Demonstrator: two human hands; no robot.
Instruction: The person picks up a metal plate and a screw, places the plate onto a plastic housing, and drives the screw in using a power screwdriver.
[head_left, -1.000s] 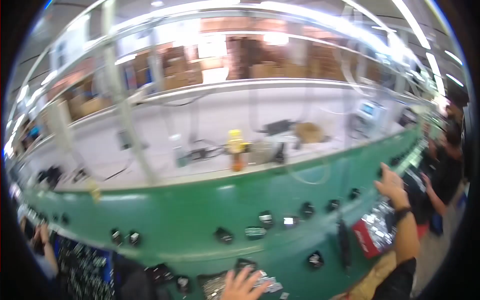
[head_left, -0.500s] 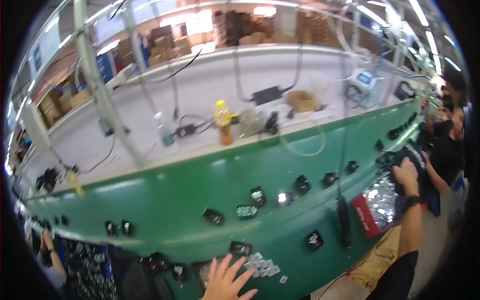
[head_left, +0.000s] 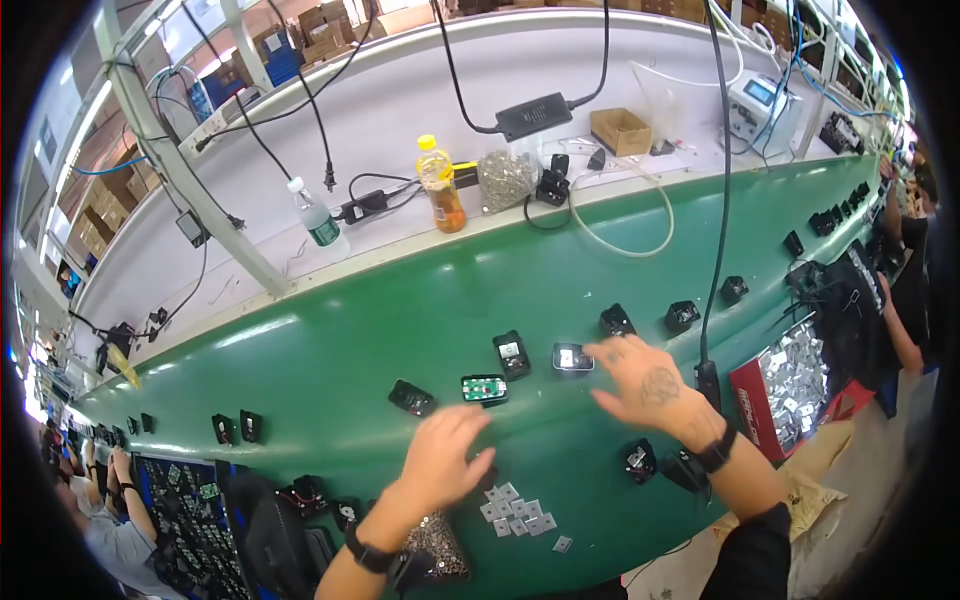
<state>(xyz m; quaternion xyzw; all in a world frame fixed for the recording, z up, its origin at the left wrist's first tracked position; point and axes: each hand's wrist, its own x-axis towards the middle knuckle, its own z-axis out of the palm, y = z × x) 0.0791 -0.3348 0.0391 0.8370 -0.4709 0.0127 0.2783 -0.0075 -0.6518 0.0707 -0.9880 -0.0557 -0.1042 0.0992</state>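
Observation:
My left hand (head_left: pixel 440 462) hovers flat over the green conveyor belt (head_left: pixel 400 320), fingers spread, just below a small part with a green circuit board (head_left: pixel 484 388). My right hand (head_left: pixel 640 380) reaches across the belt with fingers apart, its fingertips next to a black part with a shiny top (head_left: pixel 572 358). Neither hand holds anything. More black housings (head_left: pixel 511 353) lie in a row along the belt. Several small silver plates (head_left: pixel 510 508) lie near my left wrist.
A red box of shiny metal pieces (head_left: pixel 800 385) stands at the right. A yellow-capped bottle (head_left: pixel 440 185), a clear water bottle (head_left: pixel 318 220), cables and a cardboard box (head_left: pixel 620 130) sit on the white shelf behind. Other people work at the left (head_left: pixel 100 500) and right (head_left: pixel 905 290).
The view tilted down toward the belt. My right hand swung in from the far right to the middle of the belt. My left hand rose farther onto the belt.

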